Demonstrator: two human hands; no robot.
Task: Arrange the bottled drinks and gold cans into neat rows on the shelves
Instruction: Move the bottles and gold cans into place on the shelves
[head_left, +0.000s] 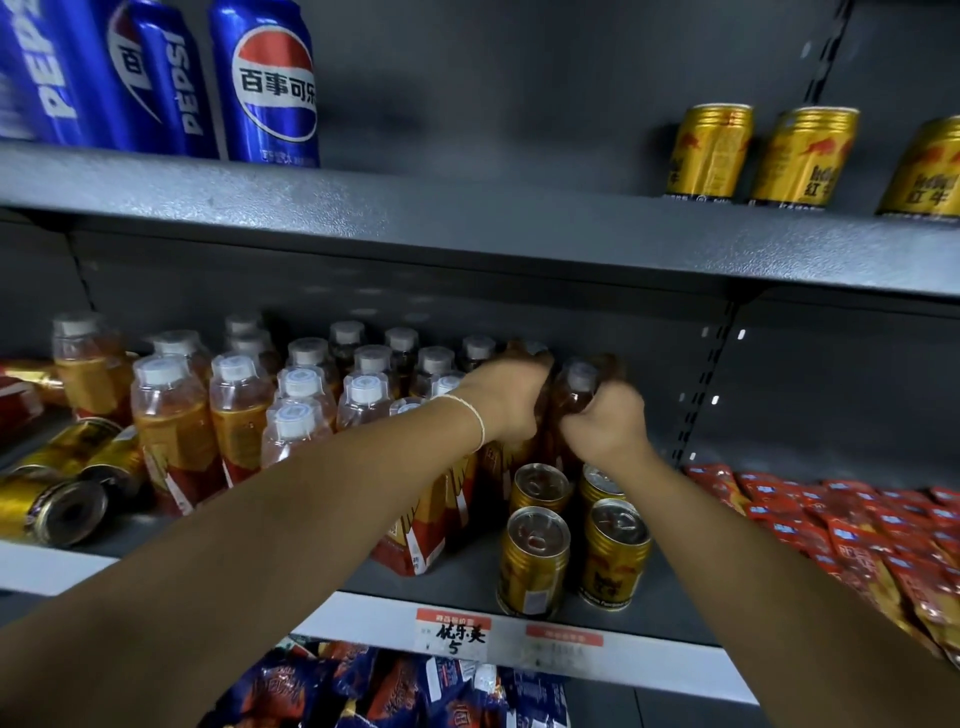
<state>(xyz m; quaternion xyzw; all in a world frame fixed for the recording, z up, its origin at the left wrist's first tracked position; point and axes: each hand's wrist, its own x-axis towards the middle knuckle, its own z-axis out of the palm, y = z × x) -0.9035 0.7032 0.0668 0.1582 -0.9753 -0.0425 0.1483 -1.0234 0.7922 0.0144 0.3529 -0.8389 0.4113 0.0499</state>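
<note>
- Bare forearms (270, 519) are stretched toward the middle shelf (457, 584), with a thin white bead bracelet (475, 418) round the left wrist.
- Fingers of the left hand (506, 397) are curled round the shoulder of a dark brown bottle (527, 353). Those of the right hand (605, 423) are wrapped round a clear plastic white-capped bottle (571, 397) just beside it, far back on the shelf.
- Four upright gold cans (535, 556), smooth metal with pull-tab lids, are set in a square just in front of the hands.
- Amber bottled drinks (236, 410) with orange labels are clustered unevenly to the left.
- Toppled gold cans (52, 512) are laid on their sides at far left.
- Glossy red sachets (857, 519) are heaped to the right.
- Three more gold cans (709, 150) and tall blue cans (265, 83) are stood on the speckled grey upper shelf (467, 218).
</note>
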